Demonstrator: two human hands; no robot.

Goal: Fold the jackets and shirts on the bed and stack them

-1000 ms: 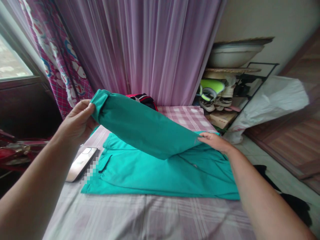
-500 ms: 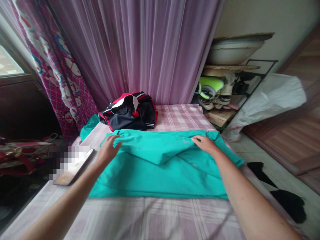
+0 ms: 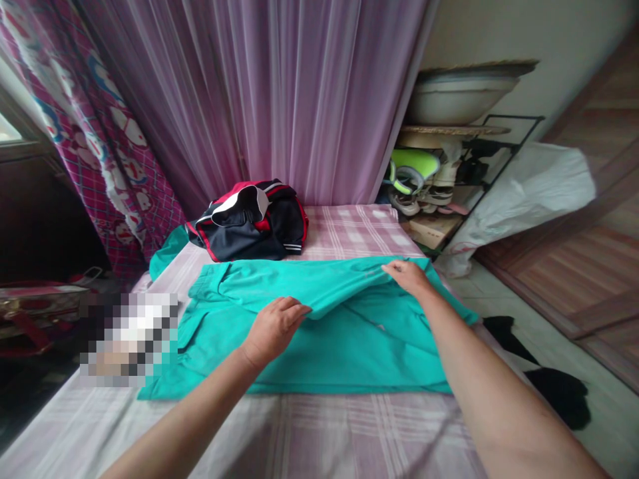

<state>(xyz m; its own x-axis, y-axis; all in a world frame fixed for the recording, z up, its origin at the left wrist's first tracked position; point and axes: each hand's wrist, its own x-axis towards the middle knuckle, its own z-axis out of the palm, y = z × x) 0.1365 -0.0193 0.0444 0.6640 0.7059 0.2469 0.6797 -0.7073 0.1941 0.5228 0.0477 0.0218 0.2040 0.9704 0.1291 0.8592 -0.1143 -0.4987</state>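
Teal trousers (image 3: 349,366) lie spread sideways across the bed, with what looks like a gathered waistband at the left end. My left hand (image 3: 279,326) is closed in a pinch on the loose edge of the upper layer, near the middle of the trousers. Farther right and back, my right hand (image 3: 407,276) pinches the same upper layer close to a small pale mark. Between the two hands the cloth is slightly lifted and forms a slanting fold. My left fingertips are partly hidden by the hand itself.
Behind the trousers lies a bundle of dark and red clothing (image 3: 249,223) on the checked bedsheet (image 3: 349,229). A purple curtain (image 3: 299,100) hangs at the back. To the right stand a shoe rack (image 3: 514,153), a white plastic bag (image 3: 539,186) and black items (image 3: 559,392) on the floor.
My left hand has moved right and nearer from the left end to the middle edge and pinched it. My right hand stays near the same spot. The front left of the trousers now shows.
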